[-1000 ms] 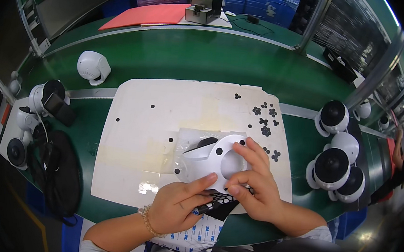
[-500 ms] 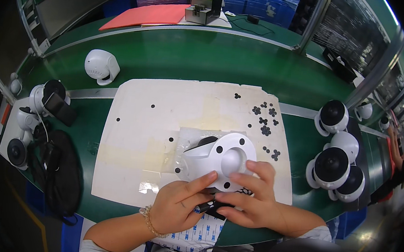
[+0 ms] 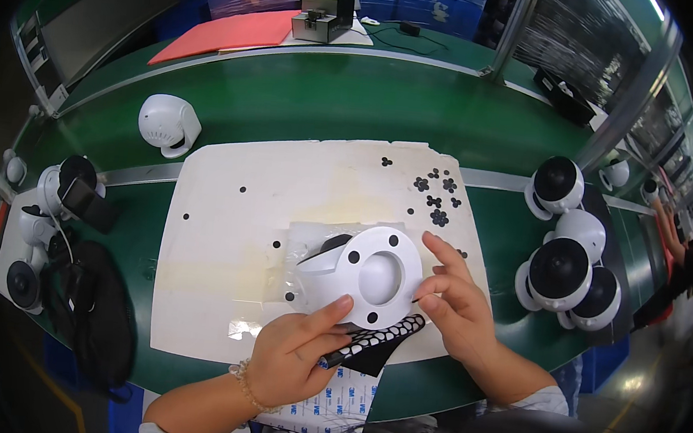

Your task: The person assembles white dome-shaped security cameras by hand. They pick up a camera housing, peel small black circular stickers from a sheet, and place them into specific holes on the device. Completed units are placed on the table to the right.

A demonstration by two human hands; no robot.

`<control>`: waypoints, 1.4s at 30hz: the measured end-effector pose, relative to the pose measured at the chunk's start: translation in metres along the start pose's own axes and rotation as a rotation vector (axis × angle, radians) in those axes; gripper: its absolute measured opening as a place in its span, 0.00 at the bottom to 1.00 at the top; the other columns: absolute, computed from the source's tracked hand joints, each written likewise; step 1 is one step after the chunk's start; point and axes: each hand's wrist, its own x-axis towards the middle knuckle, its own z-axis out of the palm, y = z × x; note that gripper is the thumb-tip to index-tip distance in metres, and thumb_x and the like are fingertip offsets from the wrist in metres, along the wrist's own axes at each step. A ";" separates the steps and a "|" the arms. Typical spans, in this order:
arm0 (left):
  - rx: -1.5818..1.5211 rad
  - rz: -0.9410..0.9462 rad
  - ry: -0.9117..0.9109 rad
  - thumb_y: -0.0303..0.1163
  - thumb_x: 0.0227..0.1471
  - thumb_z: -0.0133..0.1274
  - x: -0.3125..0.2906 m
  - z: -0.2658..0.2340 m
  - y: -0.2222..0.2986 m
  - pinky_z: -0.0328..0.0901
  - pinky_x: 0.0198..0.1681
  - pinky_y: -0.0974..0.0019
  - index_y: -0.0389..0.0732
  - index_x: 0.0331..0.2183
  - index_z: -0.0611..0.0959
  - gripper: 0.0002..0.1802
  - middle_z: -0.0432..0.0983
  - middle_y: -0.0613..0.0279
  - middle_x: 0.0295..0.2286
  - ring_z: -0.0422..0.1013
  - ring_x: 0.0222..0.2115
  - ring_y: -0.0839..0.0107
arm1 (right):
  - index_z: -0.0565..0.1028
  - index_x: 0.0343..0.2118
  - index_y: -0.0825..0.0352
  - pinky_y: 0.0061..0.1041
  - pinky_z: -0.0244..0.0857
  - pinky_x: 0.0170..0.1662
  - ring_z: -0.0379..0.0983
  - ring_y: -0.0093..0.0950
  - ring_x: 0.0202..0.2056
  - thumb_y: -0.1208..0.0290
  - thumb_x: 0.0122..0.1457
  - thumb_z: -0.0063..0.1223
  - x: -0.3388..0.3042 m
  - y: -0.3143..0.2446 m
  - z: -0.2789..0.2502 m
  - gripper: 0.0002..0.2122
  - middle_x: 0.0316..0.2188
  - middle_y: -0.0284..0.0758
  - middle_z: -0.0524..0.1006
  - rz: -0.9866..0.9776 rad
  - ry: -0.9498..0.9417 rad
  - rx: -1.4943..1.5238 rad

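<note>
A white dome-shaped camera [image 3: 333, 275] lies on its side on a clear plastic bag, its round base facing up. Three black round pads sit around the base's rim. My left hand [image 3: 294, 359] rests its index finger on the base's lower left edge. Its other fingers are closed on a black sheet of round pads [image 3: 381, 340] with a white honeycomb-like pattern. At the base's right edge, my right hand [image 3: 455, 308] pinches a small dark piece, seemingly a black pad, between thumb and middle finger, its index finger raised.
A pale board [image 3: 218, 271] with scattered black pads lies under the work. White cameras [image 3: 560, 268] stand at the right, more at the left beside a black pouch [image 3: 95, 310]. A single white camera [image 3: 168, 124] stands behind the board. Printed backing paper [image 3: 325, 408] hangs at the front edge.
My right hand has moved from the pad sheet up to the right of the base, uncovering the sheet. My left hand keeps its hold. The whole view has shifted slightly.
</note>
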 end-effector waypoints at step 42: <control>-0.135 -0.018 -0.114 0.21 0.27 0.55 -0.007 -0.021 -0.011 0.67 0.31 0.67 0.38 0.28 0.76 0.17 0.64 0.51 0.47 0.73 0.31 0.65 | 0.71 0.36 0.70 0.24 0.62 0.38 0.69 0.25 0.33 0.73 0.49 0.47 0.087 0.020 -0.035 0.11 0.32 0.34 0.72 0.251 0.356 0.598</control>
